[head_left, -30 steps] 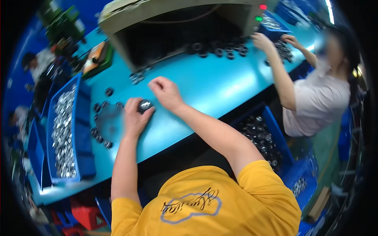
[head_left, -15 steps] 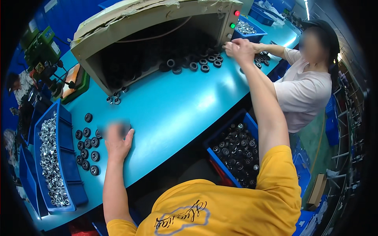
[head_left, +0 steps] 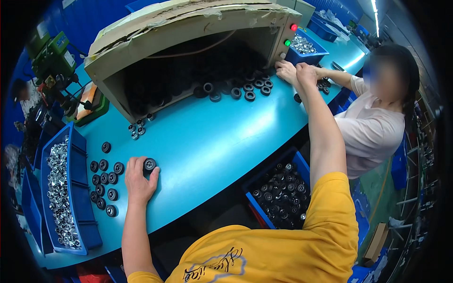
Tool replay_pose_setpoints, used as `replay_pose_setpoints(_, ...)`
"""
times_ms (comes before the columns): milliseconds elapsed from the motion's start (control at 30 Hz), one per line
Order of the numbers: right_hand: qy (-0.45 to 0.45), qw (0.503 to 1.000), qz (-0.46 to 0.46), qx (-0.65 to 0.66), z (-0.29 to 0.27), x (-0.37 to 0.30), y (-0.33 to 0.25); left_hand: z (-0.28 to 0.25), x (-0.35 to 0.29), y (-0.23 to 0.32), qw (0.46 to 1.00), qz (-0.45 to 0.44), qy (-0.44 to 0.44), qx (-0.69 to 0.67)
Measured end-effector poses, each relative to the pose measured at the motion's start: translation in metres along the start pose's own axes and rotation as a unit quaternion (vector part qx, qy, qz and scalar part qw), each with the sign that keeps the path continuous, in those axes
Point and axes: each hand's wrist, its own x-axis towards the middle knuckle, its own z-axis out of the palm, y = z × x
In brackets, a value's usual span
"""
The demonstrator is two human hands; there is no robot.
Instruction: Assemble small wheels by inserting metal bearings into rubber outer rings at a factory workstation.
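My left hand point(head_left: 141, 183) rests on the bench, closed around a small black wheel point(head_left: 149, 164) held between thumb and fingers. To its left several more black wheels point(head_left: 104, 178) lie flat in a loose cluster. My right arm reaches far to the right, and my right hand point(head_left: 307, 76) is at the right end of the box-like machine point(head_left: 188, 23). Its fingers are curled, overlapping a co-worker's hand point(head_left: 285, 70) near the machine's front panel. What the right fingers hold, if anything, is hidden. Loose black rings point(head_left: 249, 96) lie at the machine's opening.
A blue bin of shiny metal parts point(head_left: 78, 188) stands at the left, and another blue bin point(head_left: 309, 57) at the back right. Small metal hubs point(head_left: 140, 130) lie before the machine. Below the bench edge sits a blue crate point(head_left: 261, 207) of wheels. A co-worker point(head_left: 373, 127) stands at the right.
The view has shifted slightly. My left hand stays at the same place on the bench, its wheel now plainly visible. My right hand still overlaps the co-worker's hand, a little lower beside the machine.
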Motion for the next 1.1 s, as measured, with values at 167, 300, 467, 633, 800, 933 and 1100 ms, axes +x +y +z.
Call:
replay_pose_setpoints(167,-0.038,0.986,-0.104,-0.123,0.008,0.003,-0.001,0.001,0.002,-0.001,1.000,-0.008,0.005,-0.009)
replay_pose_setpoints(300,-0.126,0.986,-0.074,0.079,0.008,0.010,0.013,0.003,0.002,0.000,1.000,-0.003,0.002,-0.013)
replay_pose_setpoints(467,-0.296,0.941,-0.019,0.162,-0.007,-0.035,-0.012,0.001,0.000,-0.001,1.000,-0.015,-0.001,-0.007)
replay_pose_setpoints(633,-0.292,0.945,-0.103,0.109,-0.033,-0.097,-0.022,0.005,-0.002,-0.005,1.000,-0.018,-0.007,-0.005)
replay_pose_setpoints(800,-0.321,0.935,-0.102,0.107,-0.050,-0.150,-0.040,0.003,-0.004,-0.005,1.000,-0.020,-0.011,-0.013)
replay_pose_setpoints(933,-0.188,0.964,-0.183,0.051,-0.031,-0.178,-0.052,0.003,-0.007,-0.007,0.999,-0.026,-0.012,-0.014)
replay_pose_setpoints(1100,-0.102,0.963,-0.241,0.069,-0.002,-0.200,-0.059,-0.001,-0.010,-0.008,0.999,-0.027,-0.011,-0.018)
